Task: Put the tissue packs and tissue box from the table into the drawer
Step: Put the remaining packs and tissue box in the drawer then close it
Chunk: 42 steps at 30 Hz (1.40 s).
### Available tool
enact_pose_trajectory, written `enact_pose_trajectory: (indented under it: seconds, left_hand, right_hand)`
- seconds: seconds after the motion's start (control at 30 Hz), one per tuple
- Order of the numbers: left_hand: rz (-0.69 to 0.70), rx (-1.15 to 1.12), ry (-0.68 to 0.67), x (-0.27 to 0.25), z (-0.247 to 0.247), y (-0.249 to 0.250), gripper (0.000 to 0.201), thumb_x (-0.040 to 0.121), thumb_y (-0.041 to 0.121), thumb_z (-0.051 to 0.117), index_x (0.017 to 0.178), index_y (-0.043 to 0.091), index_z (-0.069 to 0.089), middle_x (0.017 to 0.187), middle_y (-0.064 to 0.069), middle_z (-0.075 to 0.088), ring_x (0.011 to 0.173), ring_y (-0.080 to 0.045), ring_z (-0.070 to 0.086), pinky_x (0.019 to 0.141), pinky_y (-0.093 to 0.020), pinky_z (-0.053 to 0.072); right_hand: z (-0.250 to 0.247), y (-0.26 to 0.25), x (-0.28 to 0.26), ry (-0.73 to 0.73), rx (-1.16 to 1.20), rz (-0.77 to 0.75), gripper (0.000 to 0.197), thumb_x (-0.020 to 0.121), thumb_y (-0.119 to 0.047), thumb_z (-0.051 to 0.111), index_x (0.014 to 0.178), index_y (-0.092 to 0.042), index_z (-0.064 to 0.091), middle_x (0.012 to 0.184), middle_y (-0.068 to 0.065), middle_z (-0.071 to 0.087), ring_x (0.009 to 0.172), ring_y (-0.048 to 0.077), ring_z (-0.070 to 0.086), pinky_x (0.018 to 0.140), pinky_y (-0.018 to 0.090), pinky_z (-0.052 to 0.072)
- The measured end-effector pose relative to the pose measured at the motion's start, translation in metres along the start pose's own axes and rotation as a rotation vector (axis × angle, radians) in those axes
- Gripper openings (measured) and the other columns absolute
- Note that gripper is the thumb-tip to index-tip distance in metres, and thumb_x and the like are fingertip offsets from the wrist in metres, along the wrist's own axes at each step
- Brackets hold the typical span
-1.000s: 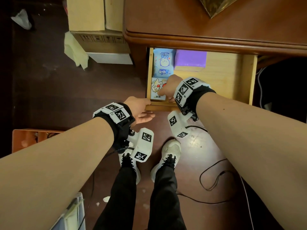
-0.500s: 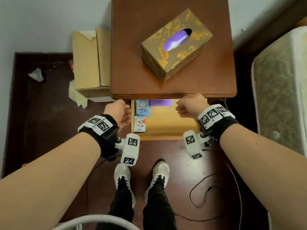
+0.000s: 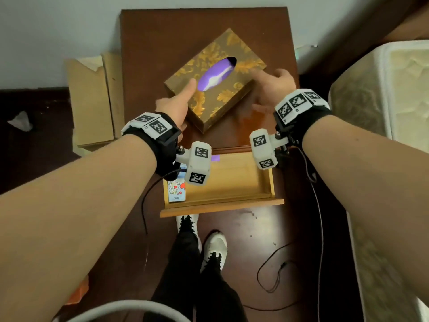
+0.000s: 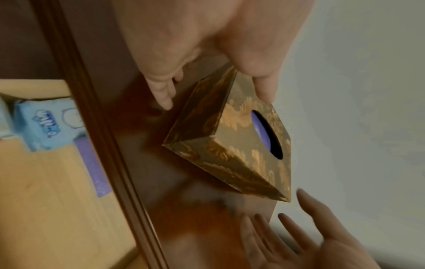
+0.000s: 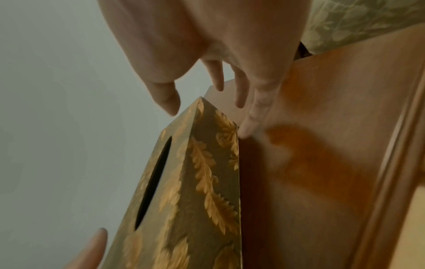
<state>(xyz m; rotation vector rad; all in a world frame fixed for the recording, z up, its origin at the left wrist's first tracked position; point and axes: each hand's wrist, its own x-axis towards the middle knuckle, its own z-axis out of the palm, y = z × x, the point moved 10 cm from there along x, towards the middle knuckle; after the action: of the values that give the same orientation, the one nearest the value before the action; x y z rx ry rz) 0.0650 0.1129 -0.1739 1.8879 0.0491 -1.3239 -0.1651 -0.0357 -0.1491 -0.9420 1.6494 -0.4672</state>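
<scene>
A brown tissue box [image 3: 214, 80] with gold leaf print and a purple tissue in its slot lies at an angle on the wooden table [image 3: 162, 38]. My left hand [image 3: 183, 98] is at its near left end, thumb resting on the top and fingers [image 4: 163, 94] straight beside the side wall. My right hand [image 3: 267, 89] is spread at the box's right end, fingers [image 5: 248, 125] straight by the corner. Neither hand grips the box. Below, the open drawer [image 3: 220, 206] holds a cartoon tissue pack [image 3: 176, 190], a blue pack [image 4: 52, 125] and a purple pack [image 3: 216, 158].
Cardboard boxes [image 3: 92, 101] lean by the wall left of the table. A patterned mattress [image 3: 383, 112] fills the right side. My feet [image 3: 213, 245] stand under the drawer front, and a thin cable [image 3: 278, 275] loops on the dark floor.
My right hand let go of the cartoon pack in the drawer. Both hands then rose from the drawer to the tissue box on the table.
</scene>
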Motion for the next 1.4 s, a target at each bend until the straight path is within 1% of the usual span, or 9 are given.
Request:
enact_pose_trajectory:
  seconds: [0.27, 0.57, 0.67, 0.8, 0.9, 0.97, 1.2, 1.3, 1.4]
  left_hand:
    - [0.131, 0.057, -0.073, 0.017, -0.002, 0.016, 0.095, 0.043, 0.056, 0.083, 0.13, 0.025, 0.057, 0.121, 0.006, 0.071, 0.107, -0.013, 0.07, 0.091, -0.036, 0.057]
    - [0.136, -0.091, -0.279, -0.008, 0.019, 0.013, 0.038, 0.084, 0.037, 0.075, 0.115, 0.019, 0.063, 0.123, -0.004, 0.072, 0.112, -0.02, 0.07, 0.105, -0.041, 0.051]
    - [0.109, 0.018, -0.325, -0.031, 0.028, 0.009, 0.059, 0.079, 0.045, 0.077, 0.126, 0.018, 0.054, 0.125, -0.004, 0.07, 0.114, -0.021, 0.068, 0.105, -0.042, 0.05]
    - [0.029, 0.172, -0.393, -0.06, 0.03, -0.017, 0.093, 0.072, 0.053, 0.079, 0.15, 0.027, 0.035, 0.128, -0.013, 0.064, 0.115, -0.032, 0.064, 0.106, -0.046, 0.048]
    - [-0.074, 0.233, -0.511, -0.089, 0.041, -0.044, 0.044, 0.08, 0.051, 0.074, 0.118, 0.032, 0.064, 0.118, -0.004, 0.07, 0.114, -0.033, 0.062, 0.107, -0.048, 0.045]
    - [-0.107, 0.248, -0.605, -0.108, 0.055, -0.057, 0.031, 0.076, 0.049, 0.077, 0.099, 0.03, 0.07, 0.114, -0.003, 0.068, 0.11, -0.028, 0.062, 0.108, -0.044, 0.043]
    - [-0.304, 0.514, -0.698, -0.153, 0.067, -0.143, 0.02, 0.081, 0.039, 0.075, 0.094, 0.024, 0.074, 0.101, -0.005, 0.073, 0.091, -0.025, 0.068, 0.085, -0.038, 0.057]
    - [-0.386, 0.515, -0.604, -0.146, 0.056, -0.178, 0.035, 0.081, 0.047, 0.073, 0.103, 0.02, 0.07, 0.102, -0.007, 0.074, 0.09, -0.026, 0.07, 0.071, -0.037, 0.06]
    - [-0.446, 0.483, -0.528, -0.131, 0.049, -0.204, 0.04, 0.082, 0.053, 0.069, 0.102, 0.019, 0.064, 0.093, -0.006, 0.071, 0.084, -0.026, 0.068, 0.065, -0.037, 0.06]
  right_hand:
    - [0.04, 0.005, 0.007, -0.065, 0.157, 0.031, 0.078, 0.073, -0.035, 0.083, 0.139, -0.02, 0.044, 0.118, 0.005, 0.064, 0.101, 0.03, 0.071, 0.067, 0.052, 0.064]
    - [0.006, 0.017, 0.001, 0.038, 0.374, -0.018, 0.107, 0.054, -0.035, 0.085, 0.146, -0.033, 0.032, 0.122, 0.008, 0.069, 0.103, 0.034, 0.072, 0.087, 0.056, 0.06]
    - [-0.015, 0.011, -0.015, -0.003, 0.357, -0.088, 0.104, 0.055, -0.033, 0.09, 0.143, -0.03, 0.035, 0.126, 0.01, 0.07, 0.101, 0.027, 0.071, 0.08, 0.039, 0.058]
    - [-0.058, 0.02, -0.047, -0.005, 0.337, -0.112, 0.101, 0.058, -0.039, 0.093, 0.142, -0.03, 0.038, 0.129, 0.006, 0.068, 0.1, 0.023, 0.073, 0.081, 0.039, 0.058]
    - [-0.081, 0.046, -0.079, -0.118, 0.293, -0.005, 0.08, 0.072, -0.039, 0.084, 0.14, -0.037, 0.042, 0.115, 0.003, 0.072, 0.071, 0.023, 0.075, 0.073, 0.05, 0.062]
    - [-0.095, 0.07, -0.101, -0.189, 0.223, 0.075, 0.071, 0.077, -0.042, 0.08, 0.139, -0.042, 0.044, 0.105, -0.001, 0.074, 0.077, 0.026, 0.073, 0.073, 0.05, 0.062]
    - [-0.117, 0.17, -0.144, -0.291, 0.13, 0.308, 0.05, 0.084, -0.048, 0.073, 0.128, -0.027, 0.061, 0.075, 0.0, 0.067, 0.063, 0.02, 0.058, 0.063, 0.032, 0.042]
    - [-0.117, 0.211, -0.153, -0.297, 0.075, 0.426, 0.04, 0.083, -0.056, 0.07, 0.098, -0.019, 0.067, 0.07, 0.002, 0.067, 0.059, 0.02, 0.059, 0.06, 0.029, 0.047]
    - [-0.106, 0.243, -0.15, -0.348, 0.098, 0.486, 0.049, 0.072, -0.062, 0.075, 0.096, -0.02, 0.069, 0.077, 0.005, 0.069, 0.063, 0.023, 0.062, 0.07, 0.037, 0.05]
